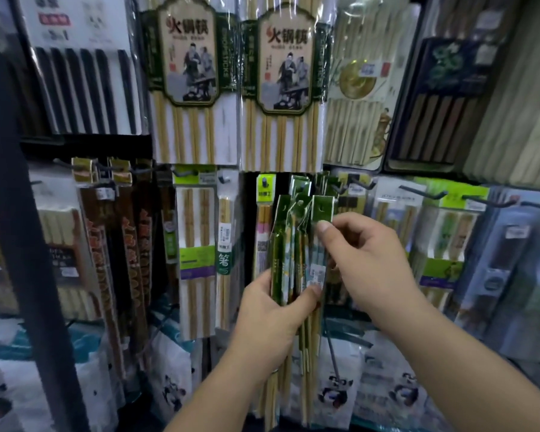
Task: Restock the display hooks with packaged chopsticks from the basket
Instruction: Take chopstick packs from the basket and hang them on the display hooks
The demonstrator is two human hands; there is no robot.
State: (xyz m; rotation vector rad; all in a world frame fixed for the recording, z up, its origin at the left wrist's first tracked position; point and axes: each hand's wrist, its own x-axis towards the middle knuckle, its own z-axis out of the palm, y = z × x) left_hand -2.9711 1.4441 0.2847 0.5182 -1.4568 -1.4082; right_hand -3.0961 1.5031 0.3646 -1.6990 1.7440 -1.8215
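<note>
in the lower middle of the frame the left hand point(268, 310) has its fingers point(309, 294) wrapped tight round a bunch of chopstick packs point(289, 244). just right of it, the right hand point(365, 254) pinches one pack's green top card point(323, 210). if the left hand goes loose, the shiny packs could slide out and fall. the card's little hole could miss a hook point(424, 192), or tear. no basket shows.
</note>
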